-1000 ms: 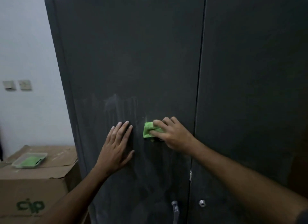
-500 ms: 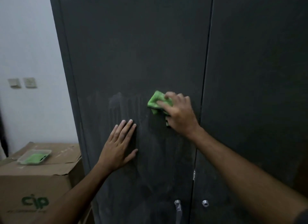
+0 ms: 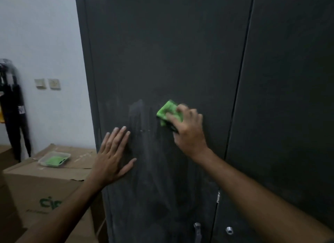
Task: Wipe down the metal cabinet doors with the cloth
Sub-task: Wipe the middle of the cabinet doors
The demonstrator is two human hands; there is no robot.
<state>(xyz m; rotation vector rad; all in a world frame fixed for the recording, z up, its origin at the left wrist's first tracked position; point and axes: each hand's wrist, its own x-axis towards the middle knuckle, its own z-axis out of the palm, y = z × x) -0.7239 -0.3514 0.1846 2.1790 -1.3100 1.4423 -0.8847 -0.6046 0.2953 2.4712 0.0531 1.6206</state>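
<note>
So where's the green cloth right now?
In the head view, the green cloth is pressed on the left cabinet door under the right hand, up and right of the flat left hand.

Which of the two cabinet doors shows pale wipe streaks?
The left door: pale streaks run down it beside the green cloth under the right hand. The right door looks evenly dark.

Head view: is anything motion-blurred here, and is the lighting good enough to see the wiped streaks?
Head view: the right hand and green cloth are softly motion-blurred; the left hand, flat on the left door, is sharper. Lighting is dim, yet pale streaks show; wide-angle distortion bows the door seam.
</note>
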